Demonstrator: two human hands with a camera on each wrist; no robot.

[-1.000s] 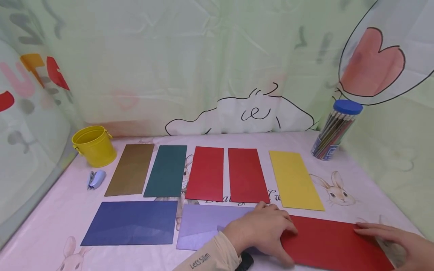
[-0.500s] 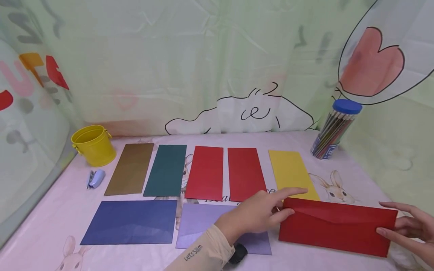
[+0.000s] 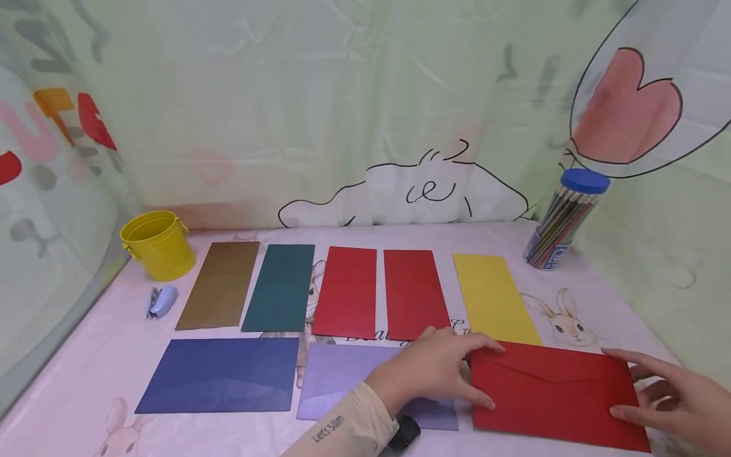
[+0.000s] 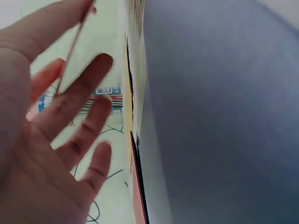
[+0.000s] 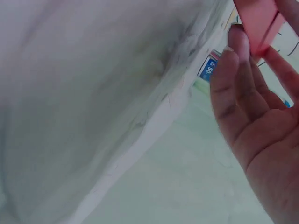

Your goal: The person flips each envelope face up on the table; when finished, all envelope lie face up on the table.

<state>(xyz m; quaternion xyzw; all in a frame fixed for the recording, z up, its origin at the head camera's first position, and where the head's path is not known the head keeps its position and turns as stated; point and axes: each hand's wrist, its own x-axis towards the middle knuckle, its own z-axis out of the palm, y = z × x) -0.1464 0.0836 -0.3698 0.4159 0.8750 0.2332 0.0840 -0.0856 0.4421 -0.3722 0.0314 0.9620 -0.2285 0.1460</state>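
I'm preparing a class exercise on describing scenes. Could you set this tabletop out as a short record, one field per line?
Held item: red envelope, flap line showing
Left grip: left hand pinches its left end
Right grip: right hand holds its right end
Back row, left to right: brown piece, green piece, two red pieces, yellow piece
Front row: blue piece, purple piece partly hidden
Back left: yellow bucket
Back right: pencil jar, blue lid

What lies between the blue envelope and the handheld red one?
In the head view: a lilac envelope, partly hidden by the left hand and sleeve.
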